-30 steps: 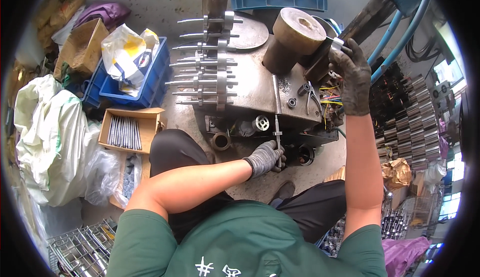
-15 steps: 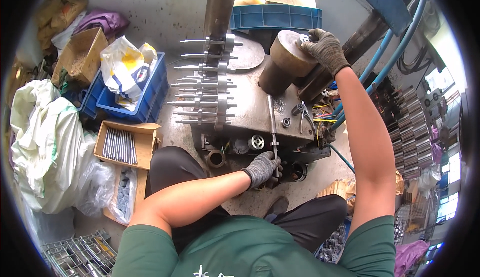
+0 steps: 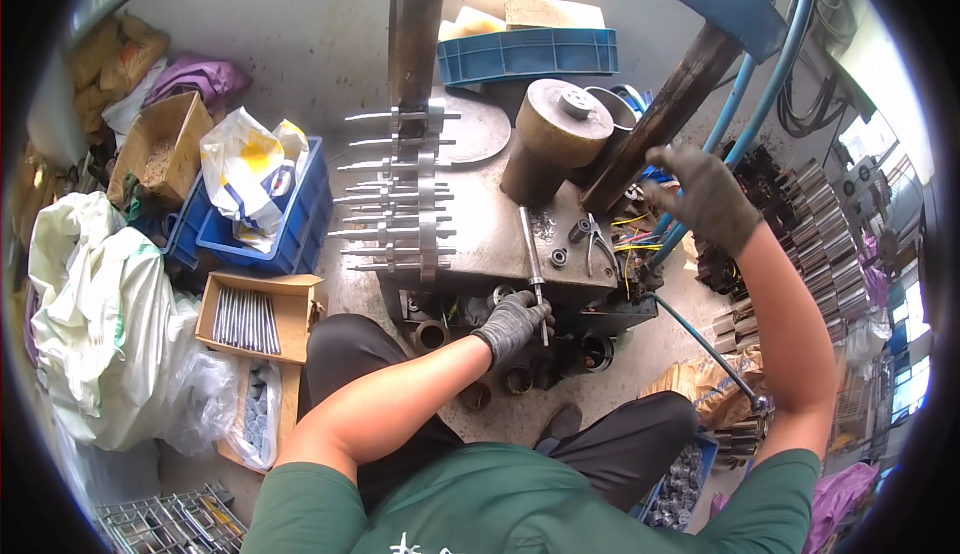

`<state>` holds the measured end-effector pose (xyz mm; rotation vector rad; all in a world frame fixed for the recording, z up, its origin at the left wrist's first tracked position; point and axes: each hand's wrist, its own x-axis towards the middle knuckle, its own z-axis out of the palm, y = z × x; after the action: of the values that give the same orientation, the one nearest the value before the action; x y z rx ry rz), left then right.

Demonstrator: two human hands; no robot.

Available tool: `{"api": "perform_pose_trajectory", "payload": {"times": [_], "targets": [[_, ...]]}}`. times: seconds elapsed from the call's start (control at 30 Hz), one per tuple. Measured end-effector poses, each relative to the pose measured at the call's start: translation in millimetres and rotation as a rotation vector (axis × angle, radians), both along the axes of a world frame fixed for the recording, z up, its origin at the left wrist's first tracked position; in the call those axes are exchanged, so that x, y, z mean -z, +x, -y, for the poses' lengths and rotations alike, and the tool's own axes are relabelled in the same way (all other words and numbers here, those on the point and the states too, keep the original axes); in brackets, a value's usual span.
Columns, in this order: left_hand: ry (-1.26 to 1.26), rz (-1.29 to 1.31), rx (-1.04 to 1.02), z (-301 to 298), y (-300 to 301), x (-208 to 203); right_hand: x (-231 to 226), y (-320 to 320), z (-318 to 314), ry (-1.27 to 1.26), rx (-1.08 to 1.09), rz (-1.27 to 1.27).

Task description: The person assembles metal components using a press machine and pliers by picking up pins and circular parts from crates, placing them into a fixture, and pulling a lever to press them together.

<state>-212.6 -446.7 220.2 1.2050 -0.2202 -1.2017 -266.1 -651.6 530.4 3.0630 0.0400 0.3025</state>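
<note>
Metal bench, pliers atop, slanted post; left hand gripping rod

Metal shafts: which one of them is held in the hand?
The single shaft in the left hand, crossing the front edge of the metal table; the rods in the cardboard box and the disc-fitted shafts are untouched.

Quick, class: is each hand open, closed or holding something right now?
Left hand: closed, holding a metal shaft.
Right hand: open, fingers bent, nothing visible in it.
</note>
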Motion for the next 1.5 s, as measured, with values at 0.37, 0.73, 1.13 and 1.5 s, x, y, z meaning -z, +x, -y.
{"api": "perform_pose_trajectory", "payload": {"times": [0.37,0.73,1.13,1.5], "targets": [[-0.168,0.496,-0.106,-27,-8,-53,38,-277,-21,0.005,0.300,-0.229],[-0.778,0.904,-0.465,60,99,-223,19,-217,40,-0.065,0.229,0.677],[-0.420,0.965,-0.652,136,217,-239,-19,-152,84,0.048,0.560,0.422],[-0.344,0.924,-0.440,151,211,-262,-8,-158,89,0.074,0.518,0.439]]}}
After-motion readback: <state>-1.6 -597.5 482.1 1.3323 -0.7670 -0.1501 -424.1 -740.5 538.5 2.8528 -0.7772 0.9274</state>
